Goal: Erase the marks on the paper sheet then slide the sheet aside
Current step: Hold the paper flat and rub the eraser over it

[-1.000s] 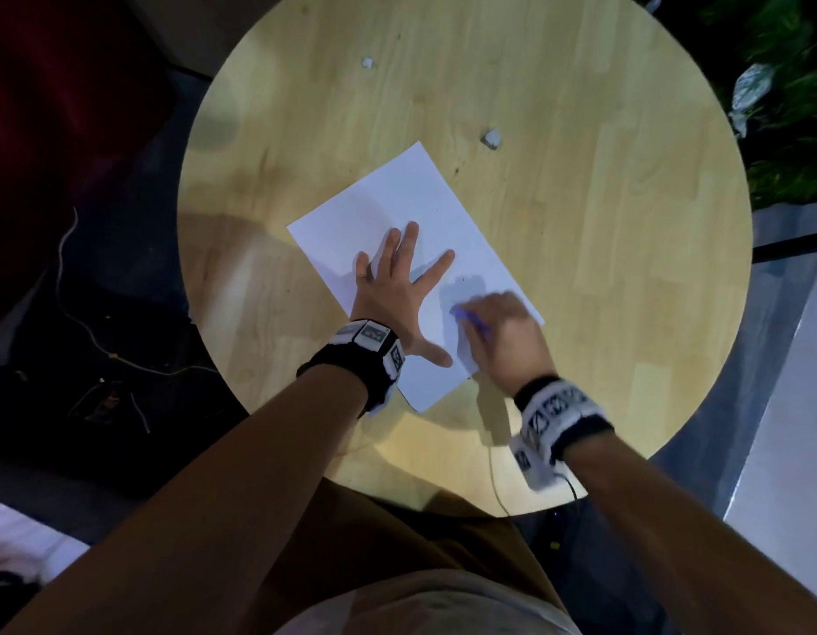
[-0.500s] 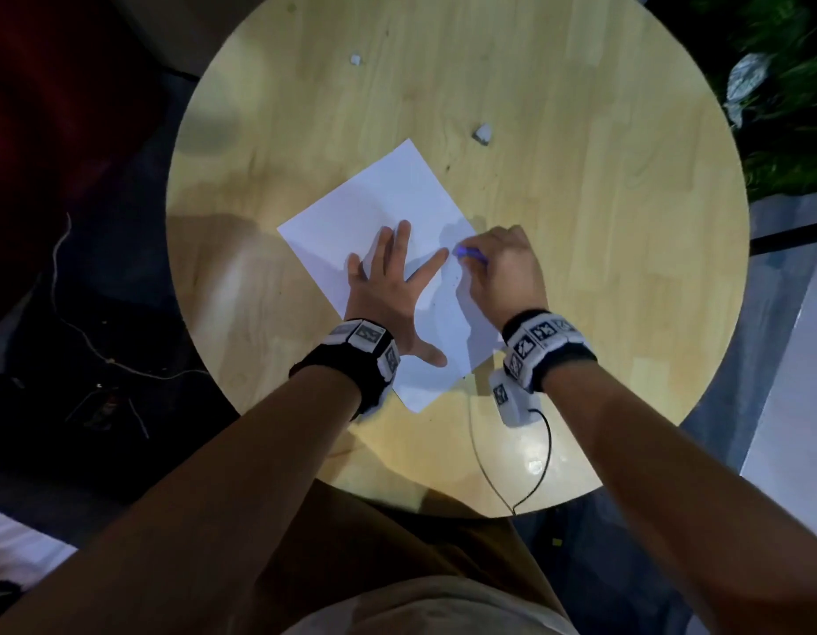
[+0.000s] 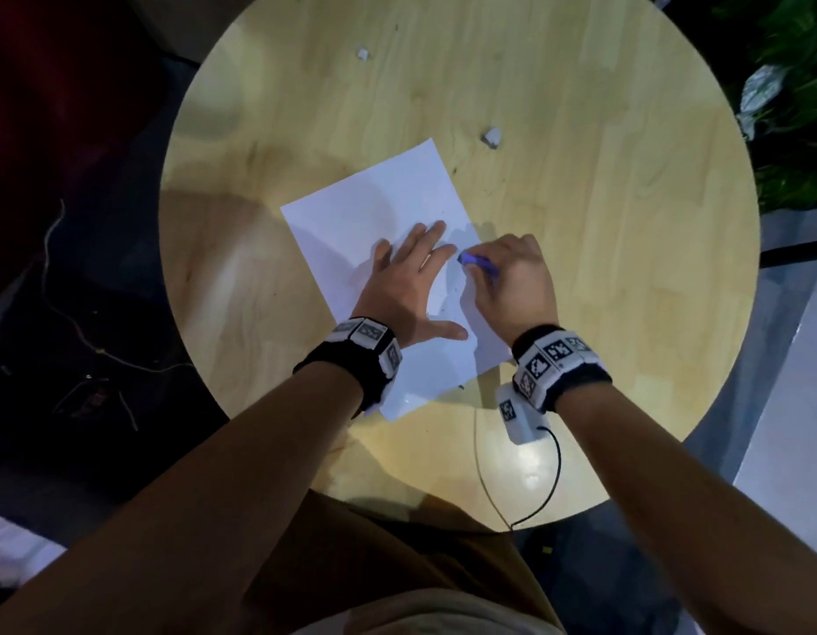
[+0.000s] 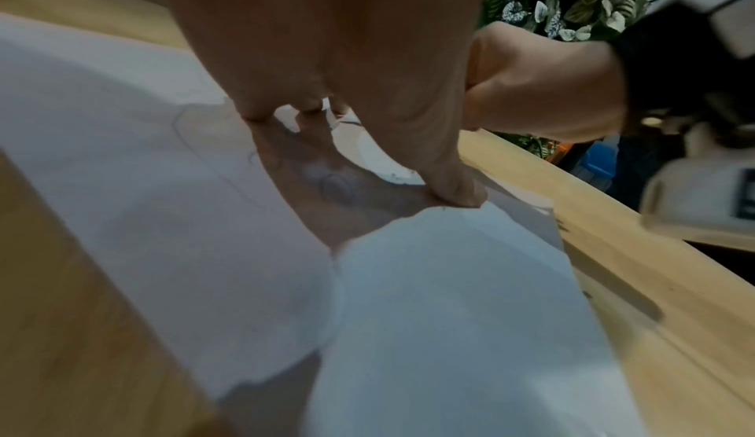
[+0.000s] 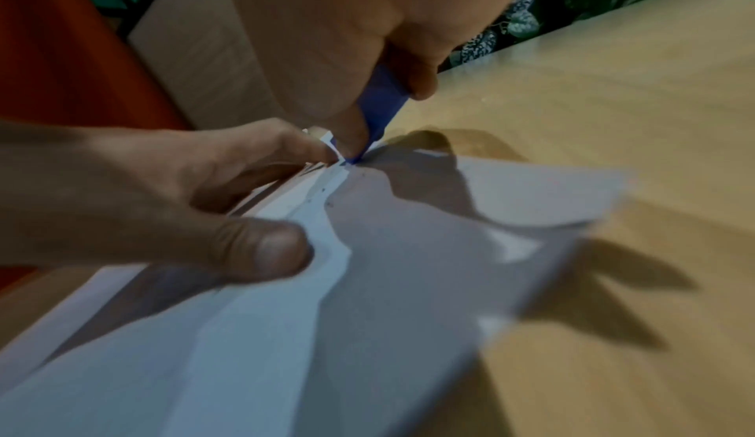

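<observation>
I have my left hand [image 3: 408, 286] spread flat on the sheet [image 3: 365, 213], fingers straight and pressing — that pins the paper so rubbing won't drag it. My right hand [image 3: 512, 281] pinches the blue eraser [image 3: 477, 261], its tip down on the paper at about 3 o'clock from my left fingertips, near the sheet's right edge. The sheet lies askew at the middle of the round tabletop [image 3: 626, 222]. Faint pencil lines [image 4: 212, 160] remain beside my left hand, so I judge erasing isn't finished. Two scraps [image 3: 491, 136] lie toward 12 o'clock.
</observation>
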A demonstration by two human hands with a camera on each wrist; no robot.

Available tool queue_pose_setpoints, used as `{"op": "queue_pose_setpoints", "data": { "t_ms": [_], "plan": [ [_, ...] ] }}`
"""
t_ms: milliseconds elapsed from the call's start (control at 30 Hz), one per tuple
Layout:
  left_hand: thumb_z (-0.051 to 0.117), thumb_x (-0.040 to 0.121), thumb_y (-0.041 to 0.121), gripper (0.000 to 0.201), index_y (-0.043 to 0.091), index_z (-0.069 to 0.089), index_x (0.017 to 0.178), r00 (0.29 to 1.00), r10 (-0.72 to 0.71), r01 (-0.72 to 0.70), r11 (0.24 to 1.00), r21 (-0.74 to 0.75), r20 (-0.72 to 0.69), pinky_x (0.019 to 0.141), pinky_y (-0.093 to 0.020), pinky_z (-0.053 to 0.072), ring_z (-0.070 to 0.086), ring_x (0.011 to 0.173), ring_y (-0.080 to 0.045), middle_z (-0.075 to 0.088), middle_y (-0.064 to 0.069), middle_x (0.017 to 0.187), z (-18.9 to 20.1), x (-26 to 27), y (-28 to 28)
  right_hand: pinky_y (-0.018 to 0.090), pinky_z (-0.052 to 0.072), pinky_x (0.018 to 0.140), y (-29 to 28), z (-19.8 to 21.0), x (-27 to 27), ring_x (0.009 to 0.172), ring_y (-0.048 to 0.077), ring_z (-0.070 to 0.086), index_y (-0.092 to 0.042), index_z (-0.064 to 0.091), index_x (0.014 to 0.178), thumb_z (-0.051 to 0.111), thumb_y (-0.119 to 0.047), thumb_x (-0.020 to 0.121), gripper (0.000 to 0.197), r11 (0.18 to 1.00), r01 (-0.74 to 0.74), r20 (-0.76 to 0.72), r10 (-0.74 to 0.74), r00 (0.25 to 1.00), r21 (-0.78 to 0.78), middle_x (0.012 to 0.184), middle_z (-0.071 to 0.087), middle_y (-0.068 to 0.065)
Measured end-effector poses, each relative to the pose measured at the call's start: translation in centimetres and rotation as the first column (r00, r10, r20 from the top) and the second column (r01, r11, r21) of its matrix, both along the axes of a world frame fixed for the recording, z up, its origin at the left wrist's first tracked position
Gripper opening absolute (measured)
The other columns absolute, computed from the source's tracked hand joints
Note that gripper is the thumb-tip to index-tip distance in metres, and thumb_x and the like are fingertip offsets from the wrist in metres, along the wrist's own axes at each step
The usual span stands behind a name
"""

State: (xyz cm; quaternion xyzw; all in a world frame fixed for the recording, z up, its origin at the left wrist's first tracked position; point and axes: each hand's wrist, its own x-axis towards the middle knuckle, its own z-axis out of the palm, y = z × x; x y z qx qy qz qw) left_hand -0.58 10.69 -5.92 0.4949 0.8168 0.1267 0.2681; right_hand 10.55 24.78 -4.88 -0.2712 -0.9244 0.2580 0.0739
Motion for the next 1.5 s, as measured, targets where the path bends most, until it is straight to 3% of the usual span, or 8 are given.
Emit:
{"op": "queue_pose_setpoints", "data": {
  "t_ms": [133, 367, 500, 733, 933, 1133, 1333, 1500],
  "plan": [
    [0.071, 0.061, 0.083, 0.136, 0.019, 0.007, 0.162, 0.998, -0.03, 0.022, 0.992, -0.126, -0.059, 0.118, -0.056, 0.008, -0.003, 0.156, -0.023, -0.009, -0.002, 0.169, 0.2, 0.2, 0.3, 0.036, 0.047, 0.068, 1.1, 0.3, -1.2, 0.09, 0.025, 0.049, -0.012, 0.071, 0.097, 0.061, -0.012, 0.088, 0.014, 0.999, -0.043, 0.032, 0.042, 0.999, 0.024, 0.089, 0.065, 0.003],
    [0.067, 0.068, 0.081, 0.138, 0.018, -0.013, 0.16, 0.997, -0.062, 0.049, 0.957, -0.286, -0.038, 0.12, -0.061, 0.003, -0.019, 0.153, -0.023, -0.027, -0.001, 0.165, 1.0, 0.3, 1.6, 0.035, 0.048, 0.063, -0.8, 1.5, 3.4, 0.081, 0.026, 0.05, -0.012, 0.071, 0.093, 0.061, -0.006, 0.086, 0.014, 0.98, -0.196, 0.056, 0.194, 0.979, 0.027, 0.092, 0.067, 0.002],
    [0.068, 0.068, 0.082, 0.137, 0.018, -0.01, 0.161, 0.997, -0.066, 0.053, 0.955, -0.293, -0.037, 0.12, -0.061, 0.005, -0.016, 0.154, -0.024, -0.023, -0.001, 0.166, 1.5, 0.4, 1.5, 0.038, 0.049, 0.063, 1.0, 0.6, -1.7, 0.085, 0.027, 0.05, -0.01, 0.071, 0.093, 0.061, -0.004, 0.084, 0.014, 0.994, -0.089, 0.066, 0.084, 0.994, 0.068, 0.086, 0.065, 0.004],
    [0.067, 0.066, 0.083, 0.138, 0.018, -0.011, 0.16, 0.997, -0.061, 0.042, 0.955, -0.294, -0.054, 0.12, -0.061, 0.006, -0.017, 0.154, -0.022, -0.024, 0.0, 0.166, 1.2, 0.4, 1.5, 0.033, 0.046, 0.067, -3.8, 2.0, 6.0, 0.083, 0.026, 0.049, -0.011, 0.07, 0.095, 0.063, -0.001, 0.077, 0.022, 0.984, -0.174, 0.086, 0.176, 0.981, -0.033, 0.092, 0.066, 0.005],
    [0.066, 0.065, 0.084, 0.138, 0.02, -0.01, 0.161, 0.997, -0.068, 0.053, 0.958, -0.282, -0.043, 0.12, -0.06, 0.007, -0.015, 0.154, -0.022, -0.023, 0.0, 0.166, 1.4, 0.3, 1.4, 0.037, 0.049, 0.068, 0.2, 0.3, -0.9, 0.087, 0.027, 0.051, -0.011, 0.071, 0.093, 0.062, -0.006, 0.083, 0.014, 0.999, -0.049, 0.054, 0.048, 0.997, 0.01, 0.087, 0.065, 0.005],
    [0.064, 0.063, 0.087, 0.142, 0.017, -0.011, 0.16, 0.994, -0.081, 0.056, 0.956, -0.287, -0.074, 0.119, -0.062, 0.008, -0.015, 0.154, -0.024, -0.023, -0.002, 0.166, 1.1, 0.4, 1.4, 0.029, 0.043, 0.073, -4.2, 1.5, 6.2, 0.086, 0.026, 0.051, -0.01, 0.069, 0.099, 0.059, -0.008, 0.081, 0.021, 0.985, -0.151, 0.061, 0.157, 0.986, -0.088, 0.093, 0.065, 0.005],
    [0.06, 0.06, 0.092, 0.144, 0.018, -0.013, 0.16, 0.993, -0.086, 0.058, 0.955, -0.291, -0.084, 0.118, -0.061, 0.007, -0.016, 0.154, -0.024, -0.025, -0.002, 0.166, 1.1, 0.6, 1.4, 0.038, 0.049, 0.069, 0.2, -0.1, -0.4, 0.086, 0.026, 0.053, -0.011, 0.072, 0.09, 0.063, -0.005, 0.082, 0.013, 1.0, -0.001, 0.016, 0.001, 1.0, -0.001, 0.084, 0.066, 0.006],
    [0.064, 0.057, 0.09, 0.146, 0.017, -0.009, 0.161, 0.996, -0.067, 0.048, 0.963, -0.266, -0.065, 0.118, -0.062, 0.008, -0.014, 0.155, -0.023, -0.023, -0.001, 0.166, 1.0, 0.6, 1.2, 0.033, 0.047, 0.07, -4.0, 1.1, 5.1, 0.086, 0.024, 0.051, -0.013, 0.07, 0.097, 0.066, -0.002, 0.076, 0.024, 0.992, -0.103, 0.052, 0.107, 0.993, -0.075, 0.092, 0.066, 0.003]
  ]
}}
